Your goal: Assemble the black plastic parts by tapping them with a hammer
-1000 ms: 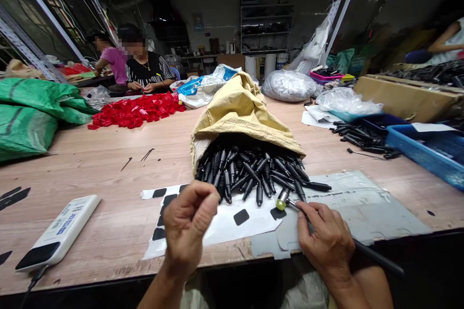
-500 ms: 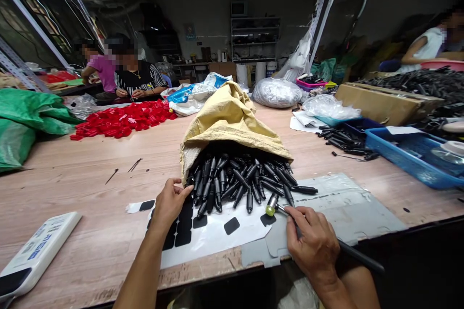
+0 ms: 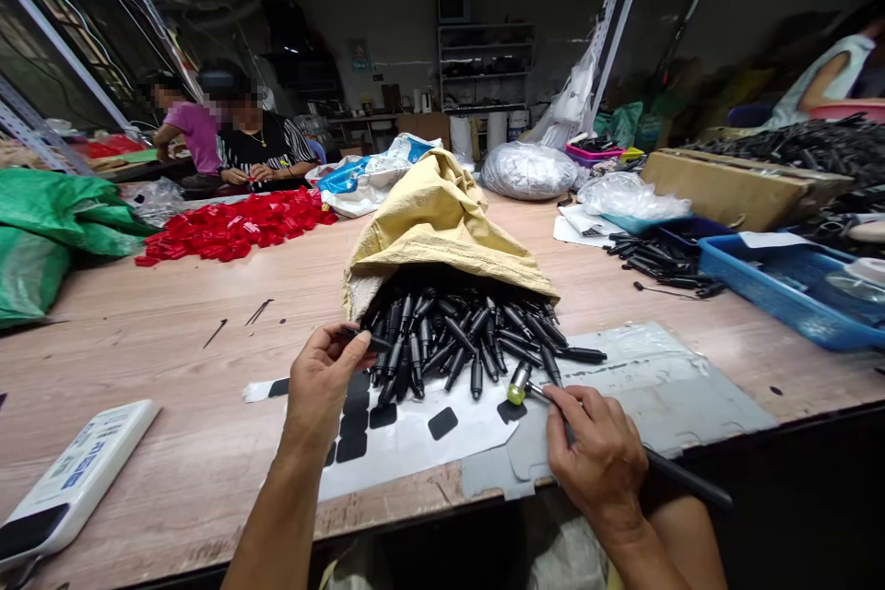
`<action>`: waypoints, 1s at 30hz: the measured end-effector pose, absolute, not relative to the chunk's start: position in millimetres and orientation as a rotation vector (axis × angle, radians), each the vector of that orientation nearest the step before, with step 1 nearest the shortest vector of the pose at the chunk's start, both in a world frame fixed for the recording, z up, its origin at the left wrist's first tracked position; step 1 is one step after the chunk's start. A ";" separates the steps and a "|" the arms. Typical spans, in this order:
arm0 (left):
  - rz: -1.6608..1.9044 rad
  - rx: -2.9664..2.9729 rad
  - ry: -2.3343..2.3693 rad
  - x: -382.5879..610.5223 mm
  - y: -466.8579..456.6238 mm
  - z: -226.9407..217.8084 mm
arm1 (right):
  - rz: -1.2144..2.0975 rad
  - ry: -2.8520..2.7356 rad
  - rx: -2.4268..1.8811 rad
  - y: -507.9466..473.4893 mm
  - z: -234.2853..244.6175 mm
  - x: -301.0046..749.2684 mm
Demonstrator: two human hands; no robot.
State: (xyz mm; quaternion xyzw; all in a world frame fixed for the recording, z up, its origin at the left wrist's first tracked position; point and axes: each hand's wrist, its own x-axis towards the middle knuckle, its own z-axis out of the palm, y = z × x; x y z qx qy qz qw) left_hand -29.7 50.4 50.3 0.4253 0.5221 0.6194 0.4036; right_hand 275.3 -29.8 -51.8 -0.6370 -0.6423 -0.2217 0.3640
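My left hand (image 3: pixel 324 373) is closed on a slim black cylindrical part (image 3: pixel 370 341), pinched between thumb and fingers at the left edge of the pile. Many similar black parts (image 3: pixel 460 341) spill from the mouth of a yellow woven sack (image 3: pixel 442 221). My right hand (image 3: pixel 598 452) grips a small mallet (image 3: pixel 517 385) by its dark handle. The mallet's metal head has a yellow-green tip, which sits low over the white sheet just right of the pile. Black rounded-square pads (image 3: pixel 442 424) lie on that white sheet (image 3: pixel 415 461), partly hidden by my left hand.
Red pieces (image 3: pixel 235 223) are heaped at the back left, beside a green bag (image 3: pixel 76 221). A white boxy device (image 3: pixel 79 470) lies at front left. On the right are a blue tray (image 3: pixel 774 295) and a cardboard box (image 3: pixel 725 184). Other people sit across the table and at far right.
My left hand has lifted slightly and turned, and the black part now shows in its fingers. My right hand and the mallet have hardly moved.
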 end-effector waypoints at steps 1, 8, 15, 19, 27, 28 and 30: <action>1.599 1.067 1.243 -24.4 47.2 57.7 | -0.569 -1.654 -1.639 -29.9 -51.5 275.3; 1.241 1.439 0.941 13.9 16.5 63.4 | -0.584 -1.664 -1.629 -29.6 -52.2 276.7; 0.939 1.580 1.054 37.6 3.2 2.4 | -0.567 -1.654 -1.636 -30.6 -52.4 276.1; 0.873 1.762 1.211 38.7 -0.8 -8.0 | -0.569 -1.660 -1.639 -29.7 -53.6 276.8; 0.876 2.004 1.301 41.1 -3.8 -8.6 | -0.569 -1.656 -1.646 -30.1 -51.7 275.5; 0.876 2.021 1.323 41.6 -3.9 -9.8 | -0.565 -1.657 -1.650 -30.5 -51.2 275.2; 0.876 2.043 1.351 42.1 -3.7 -12.1 | -0.560 -1.663 -1.672 -31.1 -50.4 275.1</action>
